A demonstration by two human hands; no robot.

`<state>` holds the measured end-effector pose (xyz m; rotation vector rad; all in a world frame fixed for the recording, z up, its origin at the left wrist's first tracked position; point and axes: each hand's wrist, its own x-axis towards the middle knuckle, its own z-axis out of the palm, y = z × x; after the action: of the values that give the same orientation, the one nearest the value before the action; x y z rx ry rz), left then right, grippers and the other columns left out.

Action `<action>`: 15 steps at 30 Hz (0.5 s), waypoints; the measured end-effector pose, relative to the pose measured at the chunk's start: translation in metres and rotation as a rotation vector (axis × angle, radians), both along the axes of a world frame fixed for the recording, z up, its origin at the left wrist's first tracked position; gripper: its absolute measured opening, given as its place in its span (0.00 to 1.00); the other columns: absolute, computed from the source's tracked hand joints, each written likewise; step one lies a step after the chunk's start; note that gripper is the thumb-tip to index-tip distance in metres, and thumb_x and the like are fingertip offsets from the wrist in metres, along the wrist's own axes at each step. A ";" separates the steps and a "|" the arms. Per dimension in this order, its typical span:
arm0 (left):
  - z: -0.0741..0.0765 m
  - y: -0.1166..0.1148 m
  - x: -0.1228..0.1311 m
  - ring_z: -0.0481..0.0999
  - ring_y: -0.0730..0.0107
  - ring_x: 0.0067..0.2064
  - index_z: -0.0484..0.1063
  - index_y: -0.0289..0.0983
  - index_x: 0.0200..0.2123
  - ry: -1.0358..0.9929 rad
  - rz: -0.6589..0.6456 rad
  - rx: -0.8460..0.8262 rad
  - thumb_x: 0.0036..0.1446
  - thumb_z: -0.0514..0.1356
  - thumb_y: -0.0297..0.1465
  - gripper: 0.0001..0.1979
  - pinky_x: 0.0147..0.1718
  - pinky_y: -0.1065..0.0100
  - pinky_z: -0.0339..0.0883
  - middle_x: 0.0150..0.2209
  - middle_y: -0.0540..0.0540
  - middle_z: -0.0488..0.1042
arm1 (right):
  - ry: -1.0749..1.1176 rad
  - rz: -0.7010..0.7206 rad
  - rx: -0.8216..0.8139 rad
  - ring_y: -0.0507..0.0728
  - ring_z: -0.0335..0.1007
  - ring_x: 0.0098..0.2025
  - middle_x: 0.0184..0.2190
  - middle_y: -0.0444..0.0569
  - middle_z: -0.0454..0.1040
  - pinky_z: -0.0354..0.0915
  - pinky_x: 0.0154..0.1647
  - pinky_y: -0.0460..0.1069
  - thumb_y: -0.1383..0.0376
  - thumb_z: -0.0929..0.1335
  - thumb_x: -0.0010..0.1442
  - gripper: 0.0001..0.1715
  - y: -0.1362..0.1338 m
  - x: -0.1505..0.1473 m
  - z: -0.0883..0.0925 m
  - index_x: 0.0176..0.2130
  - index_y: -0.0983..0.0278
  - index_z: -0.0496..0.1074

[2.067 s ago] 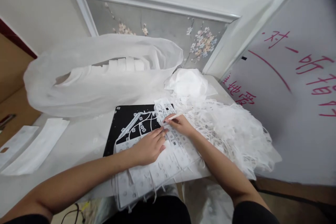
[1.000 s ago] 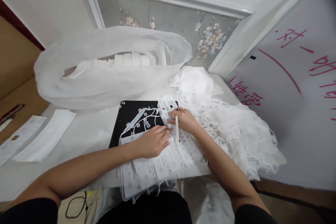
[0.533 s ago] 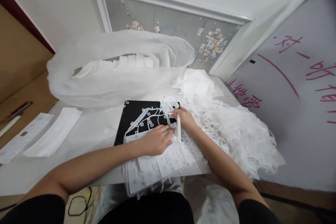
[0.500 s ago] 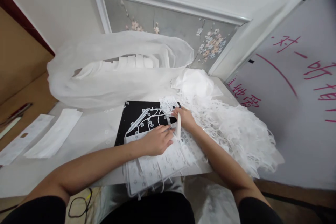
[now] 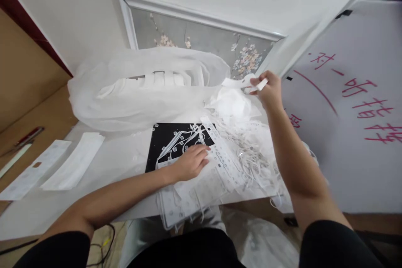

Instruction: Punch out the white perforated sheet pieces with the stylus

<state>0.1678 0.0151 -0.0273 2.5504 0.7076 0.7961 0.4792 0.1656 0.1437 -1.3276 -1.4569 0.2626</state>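
Observation:
My left hand lies palm down, fingers stretched, on a stack of white printed sheets with thin white cords. The stack overlaps a black board and hangs over the table's front edge. Raised at the back right, my right hand is closed on a white strip. A short white bar-shaped piece also shows at its fingers; whether it is part of the strip I cannot tell. Below that hand sits a soft white bundle.
Tangled white cords and thin white material cover the table's right side. A large translucent white bag lies along the back with white strips inside. Flat white strips lie at left. A whiteboard stands at right.
My right hand has moved from the black board's right edge up and back to the right, carrying the white strip. My left hand stays on the sheets. The camera view has shifted slightly.

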 end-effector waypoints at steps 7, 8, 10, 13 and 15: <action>0.063 0.001 -0.023 0.53 0.47 0.73 0.67 0.38 0.40 -0.246 -0.006 0.125 0.74 0.49 0.38 0.13 0.70 0.44 0.51 0.68 0.34 0.61 | 0.567 0.547 -0.545 0.48 0.62 0.24 0.24 0.37 0.61 0.75 0.27 0.46 0.55 0.80 0.48 0.29 -0.145 -0.094 -0.070 0.27 0.60 0.60; 0.071 0.002 -0.025 0.52 0.47 0.73 0.67 0.38 0.40 -0.236 -0.007 0.108 0.74 0.49 0.39 0.13 0.70 0.44 0.50 0.69 0.35 0.59 | 0.635 0.603 -0.598 0.48 0.62 0.24 0.24 0.37 0.61 0.75 0.28 0.46 0.55 0.80 0.49 0.29 -0.157 -0.103 -0.078 0.27 0.60 0.59; 0.082 0.001 -0.028 0.57 0.49 0.71 0.69 0.38 0.42 -0.187 -0.048 0.038 0.74 0.49 0.39 0.14 0.68 0.46 0.54 0.69 0.36 0.61 | 0.749 0.687 -0.659 0.48 0.62 0.24 0.23 0.37 0.60 0.74 0.27 0.44 0.55 0.80 0.51 0.30 -0.173 -0.115 -0.087 0.26 0.60 0.57; 0.090 0.000 -0.030 0.71 0.55 0.61 0.69 0.39 0.51 -0.135 -0.125 -0.131 0.74 0.48 0.39 0.15 0.60 0.55 0.64 0.62 0.38 0.69 | 0.841 0.742 -0.640 0.48 0.63 0.24 0.23 0.38 0.63 0.73 0.26 0.44 0.54 0.79 0.54 0.26 -0.181 -0.121 -0.091 0.28 0.61 0.63; 0.092 -0.001 -0.031 0.75 0.58 0.54 0.69 0.39 0.54 -0.169 -0.115 -0.224 0.74 0.48 0.40 0.17 0.54 0.59 0.67 0.55 0.40 0.73 | 0.861 0.764 -0.599 0.49 0.65 0.25 0.25 0.39 0.66 0.74 0.28 0.45 0.52 0.79 0.53 0.23 -0.182 -0.121 -0.091 0.32 0.61 0.68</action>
<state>0.1369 0.0143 0.0649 2.2706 0.5577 0.8322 0.3582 -0.0165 0.0526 -0.8162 -1.0690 1.6504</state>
